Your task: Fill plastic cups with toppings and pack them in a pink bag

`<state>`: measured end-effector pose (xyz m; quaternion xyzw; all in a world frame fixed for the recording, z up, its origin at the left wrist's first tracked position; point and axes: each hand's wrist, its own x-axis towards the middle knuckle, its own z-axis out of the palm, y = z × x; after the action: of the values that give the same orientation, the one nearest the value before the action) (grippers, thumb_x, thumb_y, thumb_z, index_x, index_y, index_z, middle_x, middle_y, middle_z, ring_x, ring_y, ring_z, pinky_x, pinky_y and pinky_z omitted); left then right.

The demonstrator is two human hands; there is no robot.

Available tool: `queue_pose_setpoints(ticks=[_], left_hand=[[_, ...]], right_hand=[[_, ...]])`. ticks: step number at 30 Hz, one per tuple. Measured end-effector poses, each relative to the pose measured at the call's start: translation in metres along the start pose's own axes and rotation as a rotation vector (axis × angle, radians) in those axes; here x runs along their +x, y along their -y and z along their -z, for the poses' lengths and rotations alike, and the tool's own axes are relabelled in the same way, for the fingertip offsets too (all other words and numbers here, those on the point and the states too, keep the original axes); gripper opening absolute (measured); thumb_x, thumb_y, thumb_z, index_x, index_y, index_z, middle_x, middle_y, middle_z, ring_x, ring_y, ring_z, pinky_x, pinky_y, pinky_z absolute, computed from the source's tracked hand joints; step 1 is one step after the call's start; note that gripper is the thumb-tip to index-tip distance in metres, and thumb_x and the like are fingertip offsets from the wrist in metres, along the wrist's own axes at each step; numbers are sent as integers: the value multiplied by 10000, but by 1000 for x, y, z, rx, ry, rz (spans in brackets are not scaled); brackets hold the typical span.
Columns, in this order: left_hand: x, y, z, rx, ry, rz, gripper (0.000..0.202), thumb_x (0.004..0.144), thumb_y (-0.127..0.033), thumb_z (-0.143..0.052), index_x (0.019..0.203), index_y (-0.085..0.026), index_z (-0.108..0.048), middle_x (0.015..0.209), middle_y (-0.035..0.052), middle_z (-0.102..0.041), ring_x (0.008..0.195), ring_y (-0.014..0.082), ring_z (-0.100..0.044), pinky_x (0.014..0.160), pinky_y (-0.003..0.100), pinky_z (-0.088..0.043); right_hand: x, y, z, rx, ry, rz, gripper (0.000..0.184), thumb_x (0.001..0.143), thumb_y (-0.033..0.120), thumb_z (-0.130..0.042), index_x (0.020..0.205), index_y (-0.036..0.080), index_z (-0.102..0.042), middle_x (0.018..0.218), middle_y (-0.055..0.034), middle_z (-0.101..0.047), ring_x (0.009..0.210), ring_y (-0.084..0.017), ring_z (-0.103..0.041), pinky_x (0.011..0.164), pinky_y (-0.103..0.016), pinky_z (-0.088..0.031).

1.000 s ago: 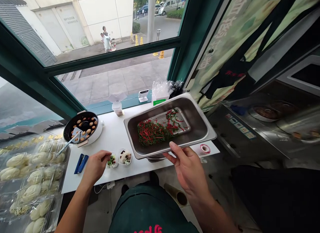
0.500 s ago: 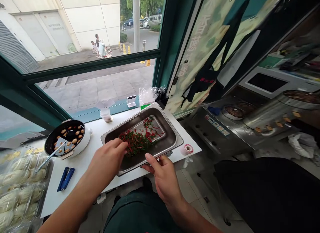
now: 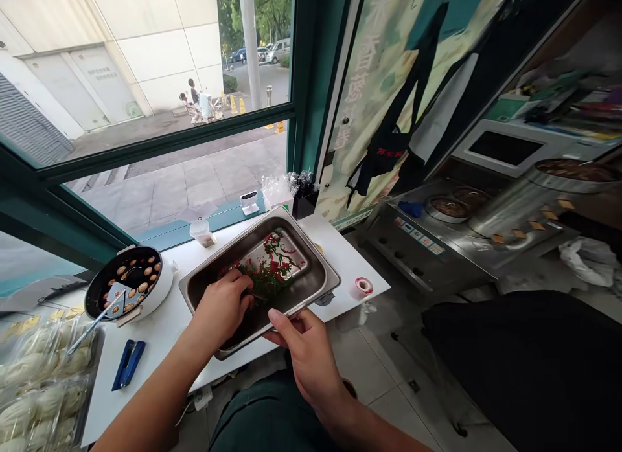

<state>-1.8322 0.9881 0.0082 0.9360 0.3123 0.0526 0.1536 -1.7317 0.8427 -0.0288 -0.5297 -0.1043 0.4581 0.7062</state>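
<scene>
Your right hand (image 3: pixel 304 355) grips the near rim of the tilted tray (image 3: pixel 315 278) above the table (image 3: pixel 165 324) while your left hand (image 3: pixel 221 306) curls around the pepper shreds (image 3: pixel 266 274) inside, so a one-handed slip could tip it and spill them.

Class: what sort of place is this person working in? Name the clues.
Most likely a small street-food stall: a steel tray of chopped red and green peppers, a round pan of small balls, and a window facing the pavement.
</scene>
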Motion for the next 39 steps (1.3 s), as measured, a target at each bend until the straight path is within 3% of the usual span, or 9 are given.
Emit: queue_pose_setpoints(ticks=[4, 11, 16, 25, 29, 32, 35, 39], left_hand=[[-2, 2, 8, -76, -56, -21, 238, 962, -250, -532, 1081, -292, -734, 1108, 25, -703, 980, 194, -681, 916, 359, -523], [-3, 10, 20, -126, -93, -8, 183, 922, -263, -578, 996, -277, -745, 1124, 34, -716, 945, 199, -683, 869, 352, -542], [-1, 8, 22, -134, -74, 33, 196, 937, -264, -550, 1027, -301, -720, 1009, -16, -766, 921, 194, -700, 856, 347, -528], [0, 7, 31, -270, -189, 16, 210, 945, -309, -564, 1030, -305, -755, 1009, -13, -764, 881, 160, -709, 816, 286, -548], [-13, -1, 52, -251, -294, 5, 191, 940, -329, -585, 1025, -319, -756, 1042, -21, -760, 913, 157, -700, 795, 268, -545], [-35, 7, 62, -198, -385, 53, 181, 932, -367, -603, 1013, -322, -758, 1042, -21, -760, 917, 160, -699, 792, 269, -547], [-56, 36, 36, -211, -333, 162, 200, 921, -410, -611, 1026, -311, -749, 1050, -8, -757, 857, 156, -704, 753, 268, -553], [-69, 86, -52, -219, -28, 306, 253, 947, -294, -524, 1069, -263, -744, 1103, 53, -767, 961, 204, -721, 880, 324, -551]], right_hand=[[2, 0, 2, 6, 13, 7, 401, 775, 489, -797, 973, 156, -695, 969, -58, -732, 919, -213, -678, 844, -433, -661], [4, 0, 2, 39, 8, 6, 401, 766, 482, -808, 972, 156, -696, 962, -61, -729, 938, -222, -672, 842, -437, -654], [4, 4, 2, 45, 1, -17, 387, 759, 476, -818, 928, 155, -685, 939, -45, -721, 922, -207, -675, 847, -435, -656], [8, 5, 5, 54, -20, -20, 392, 734, 480, -830, 915, 163, -688, 963, -45, -725, 902, -200, -676, 819, -413, -660], [14, 13, 8, 79, -80, 11, 395, 682, 459, -865, 906, 173, -711, 908, -34, -723, 868, -199, -682, 744, -356, -660], [22, 21, 19, 94, -160, 60, 345, 667, 427, -878, 840, 180, -711, 852, -6, -695, 835, -174, -664, 722, -331, -659], [32, 28, 36, 110, -230, 110, 295, 669, 382, -884, 807, 195, -702, 847, 21, -669, 860, -154, -635, 722, -314, -665], [41, 33, 58, 123, -282, 169, 259, 689, 340, -877, 788, 193, -688, 872, 25, -652, 868, -137, -619, 712, -291, -669]])
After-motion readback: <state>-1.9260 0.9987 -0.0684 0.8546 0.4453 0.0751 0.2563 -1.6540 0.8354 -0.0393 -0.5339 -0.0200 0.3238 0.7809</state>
